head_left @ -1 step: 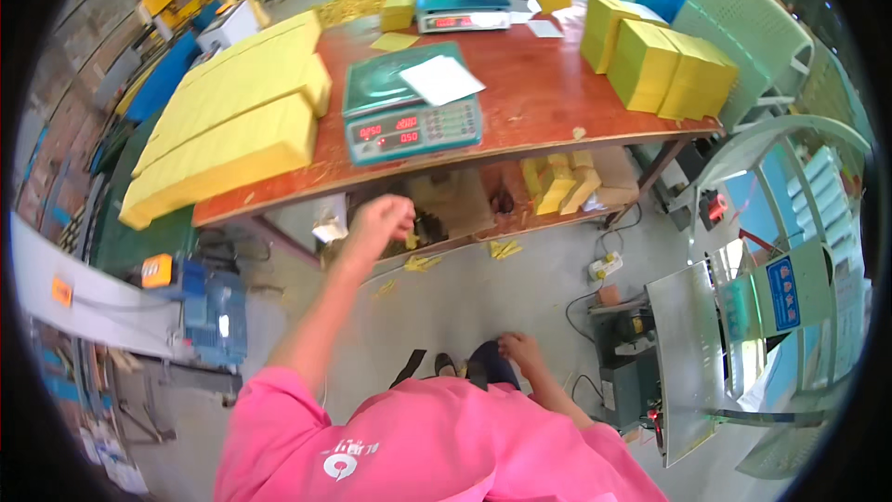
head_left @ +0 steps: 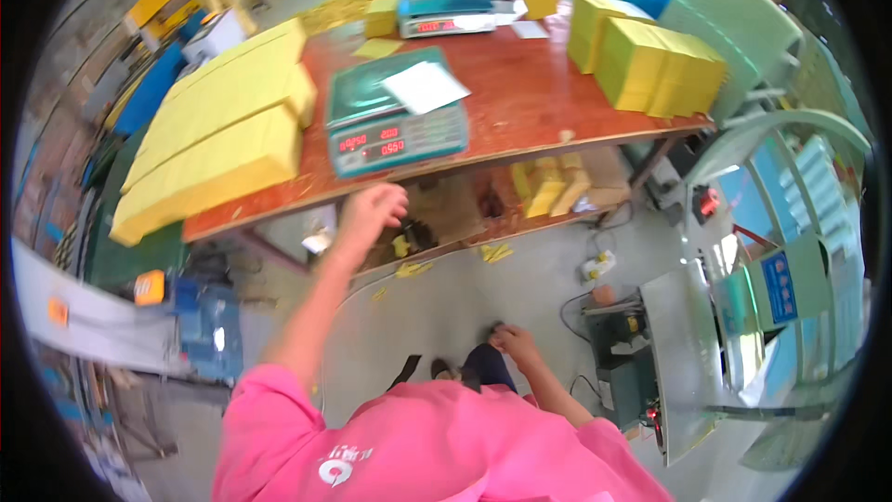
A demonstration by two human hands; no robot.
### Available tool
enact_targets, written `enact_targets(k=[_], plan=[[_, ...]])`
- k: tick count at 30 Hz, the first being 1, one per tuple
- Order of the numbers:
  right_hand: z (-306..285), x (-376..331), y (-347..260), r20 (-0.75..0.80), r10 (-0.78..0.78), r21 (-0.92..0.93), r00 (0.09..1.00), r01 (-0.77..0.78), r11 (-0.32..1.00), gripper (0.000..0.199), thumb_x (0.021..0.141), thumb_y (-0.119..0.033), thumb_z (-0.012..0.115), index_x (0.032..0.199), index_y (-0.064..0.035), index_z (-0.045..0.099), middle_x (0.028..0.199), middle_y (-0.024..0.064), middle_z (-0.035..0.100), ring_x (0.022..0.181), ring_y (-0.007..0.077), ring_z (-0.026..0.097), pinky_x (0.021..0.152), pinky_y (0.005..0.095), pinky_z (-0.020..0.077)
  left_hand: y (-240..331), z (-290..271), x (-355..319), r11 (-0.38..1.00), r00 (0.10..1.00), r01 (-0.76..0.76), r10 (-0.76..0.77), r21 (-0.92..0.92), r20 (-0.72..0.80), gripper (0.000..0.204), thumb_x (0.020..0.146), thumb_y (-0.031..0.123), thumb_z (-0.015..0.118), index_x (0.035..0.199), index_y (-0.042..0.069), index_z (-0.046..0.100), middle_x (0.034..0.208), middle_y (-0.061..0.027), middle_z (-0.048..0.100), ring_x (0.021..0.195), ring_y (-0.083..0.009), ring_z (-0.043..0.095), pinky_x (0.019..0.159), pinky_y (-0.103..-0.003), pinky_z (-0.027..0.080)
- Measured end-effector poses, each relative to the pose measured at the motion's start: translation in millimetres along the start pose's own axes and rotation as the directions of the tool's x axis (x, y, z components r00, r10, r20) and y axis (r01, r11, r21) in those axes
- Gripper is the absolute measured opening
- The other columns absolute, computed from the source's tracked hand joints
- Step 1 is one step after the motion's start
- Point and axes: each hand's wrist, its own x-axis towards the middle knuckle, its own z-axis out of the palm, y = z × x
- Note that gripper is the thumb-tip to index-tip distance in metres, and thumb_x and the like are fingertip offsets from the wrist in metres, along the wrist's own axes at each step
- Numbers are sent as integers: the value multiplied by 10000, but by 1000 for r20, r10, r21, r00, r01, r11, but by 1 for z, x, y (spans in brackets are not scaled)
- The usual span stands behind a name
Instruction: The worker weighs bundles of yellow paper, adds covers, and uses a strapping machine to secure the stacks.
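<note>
Left hand (head_left: 370, 212) raised, grip loosely curled, grasping nothing, just below front edge of red-brown surface (head_left: 520, 102). Green scale (head_left: 395, 121) nearest, on surface above hand, white paper (head_left: 425, 86) on its pan. Right hand (head_left: 514, 346) low by knee, grip state unclear. Yellow stacks (head_left: 218, 135) lay left of scale.

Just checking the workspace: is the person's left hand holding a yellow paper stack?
No, the left hand is empty, raised near the table's front edge below the green scale.

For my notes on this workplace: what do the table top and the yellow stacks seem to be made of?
The table top looks like reddish-brown wood or laminate, smooth and slightly glossy, since it reflects light. The yellow stacks look like matte paper sheets, judging by their fine layered edges; paper is only probable.
</note>
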Motion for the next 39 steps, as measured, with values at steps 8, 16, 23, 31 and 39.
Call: enact_targets(k=[8,16,23,31,39], plan=[[-9,95,-254,111,-298,189,948,275,943,249,950,-163,562,1107,-1,668,938,38,678,837,121,622,738,262,503,33,9,262,404,787,-69,584,912,-199,470,878,418,653,1191,66,651,1283,-199,592,1197,-359,549,979,-438,458],[-46,156,-361,415,-283,185,865,224,957,271,969,-133,532,1173,5,645,1039,56,689,905,133,648,806,280,517,2,55,318,347,928,213,221,914,-300,895,757,589,677,1484,152,395,1518,-225,366,1420,-447,287,1109,-629,246],[-47,190,-401,557,-236,208,796,142,968,251,981,-113,523,1155,23,642,1036,65,683,943,135,642,825,288,517,-3,43,310,405,910,238,226,883,-349,781,786,477,659,1444,115,447,1513,-217,384,1422,-416,304,1148,-525,228],[-34,211,-470,367,-422,191,829,376,907,274,973,-79,527,1205,31,622,924,39,659,860,118,626,768,273,519,-8,40,304,427,857,121,411,896,-312,482,815,285,635,1268,119,625,1431,-208,488,1368,-421,375,1122,-510,275],[-1,223,-478,274,-634,-118,723,680,724,333,937,-2,554,1266,7,601,793,20,572,706,58,517,652,227,458,-3,41,300,497,865,91,390,863,-315,450,825,241,643,1242,72,626,1422,-214,492,1370,-414,377,1125,-498,276]])
